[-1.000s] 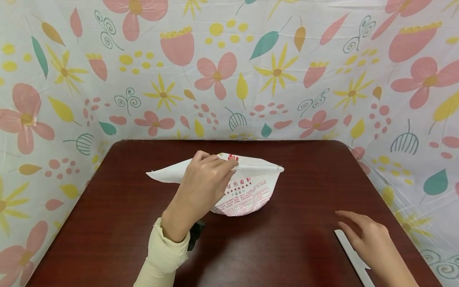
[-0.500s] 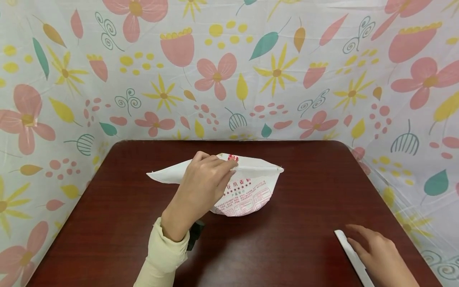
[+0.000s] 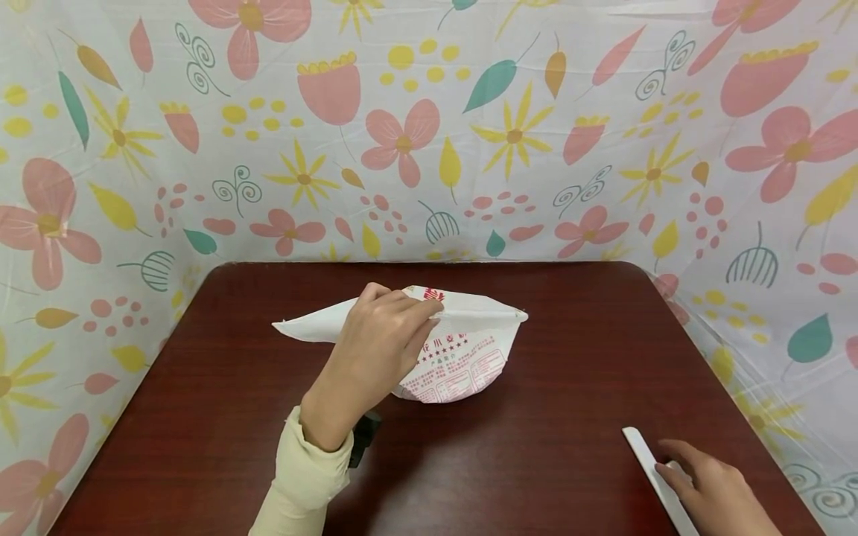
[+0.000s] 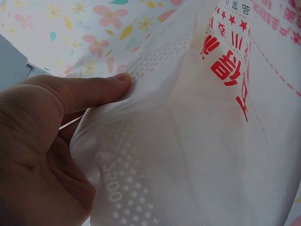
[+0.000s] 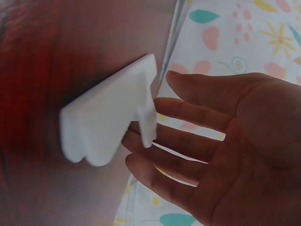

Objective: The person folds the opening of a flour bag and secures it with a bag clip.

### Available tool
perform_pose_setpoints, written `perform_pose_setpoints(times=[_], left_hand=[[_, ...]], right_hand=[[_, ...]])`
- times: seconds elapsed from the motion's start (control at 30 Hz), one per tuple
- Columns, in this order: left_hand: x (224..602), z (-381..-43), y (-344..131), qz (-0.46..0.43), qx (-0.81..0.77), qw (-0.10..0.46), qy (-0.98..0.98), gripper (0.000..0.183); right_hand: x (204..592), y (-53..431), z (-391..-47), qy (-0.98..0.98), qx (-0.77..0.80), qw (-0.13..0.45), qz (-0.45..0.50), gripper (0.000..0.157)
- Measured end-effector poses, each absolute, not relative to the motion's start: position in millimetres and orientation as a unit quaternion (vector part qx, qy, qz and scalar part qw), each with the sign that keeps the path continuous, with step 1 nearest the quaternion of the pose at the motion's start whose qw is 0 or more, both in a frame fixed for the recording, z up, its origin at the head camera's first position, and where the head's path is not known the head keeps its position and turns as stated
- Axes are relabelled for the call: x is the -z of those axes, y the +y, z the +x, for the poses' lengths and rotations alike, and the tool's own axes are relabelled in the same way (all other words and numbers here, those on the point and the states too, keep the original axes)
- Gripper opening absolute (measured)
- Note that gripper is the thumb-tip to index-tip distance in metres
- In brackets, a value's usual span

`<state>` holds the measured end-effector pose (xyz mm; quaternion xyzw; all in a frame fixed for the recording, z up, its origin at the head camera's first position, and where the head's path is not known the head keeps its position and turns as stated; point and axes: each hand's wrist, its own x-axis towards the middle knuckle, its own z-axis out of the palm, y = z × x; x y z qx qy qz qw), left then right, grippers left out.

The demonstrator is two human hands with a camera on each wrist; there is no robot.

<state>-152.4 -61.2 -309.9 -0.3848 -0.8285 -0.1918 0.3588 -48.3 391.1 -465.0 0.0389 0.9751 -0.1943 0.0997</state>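
Observation:
Near the middle of the table, a white flour bag [image 3: 462, 365] with red print leans with its top folded over. My left hand [image 3: 385, 339] pinches its top edge. In the left wrist view the thumb [image 4: 106, 92] presses the bag's embossed white film [image 4: 155, 141], the other fingers partly hidden behind it. At the front right lies a long white plastic bar [image 3: 653, 469], shaped like a bag clip. My right hand [image 3: 713, 487] is beside it, fingers loosely bent. The right wrist view has the bar [image 5: 106, 110] end-on, its thin tab overlapping the fingers [image 5: 188, 141], thumb apart.
The dark red wooden table [image 3: 536, 439] has rounded far corners. A flower-printed white curtain [image 3: 415, 223] stands close along its back and both sides. A black device [image 3: 364, 439] sits at the left wrist below the cream sleeve [image 3: 304, 469].
My right hand has drawn back toward the near edge along the white bar, its fingers coming down closer beside it. The left hand and the flour bag have stayed in place.

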Motion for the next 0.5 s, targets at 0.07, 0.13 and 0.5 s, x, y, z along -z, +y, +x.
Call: perform_pose_setpoints(times=[0.07, 0.13, 0.5], left_hand=[[309.9, -152.7, -61.3, -0.386, 0.191, 0.359, -0.828, 0.009], [309.6, -152.7, -61.5, -0.386, 0.192, 0.358, -0.828, 0.01], [308.8, -151.4, -61.7, -0.385, 0.196, 0.349, -0.831, 0.01]], right_hand=[[466.7, 392.1, -46.4, 0.978, 0.186, 0.083, 0.037, 0.038], [468.0, 393.5, -45.3, 0.981, 0.178, 0.071, 0.038, 0.033], [469.2, 394.9, -39.2, 0.978, 0.158, 0.093, 0.1, 0.041]])
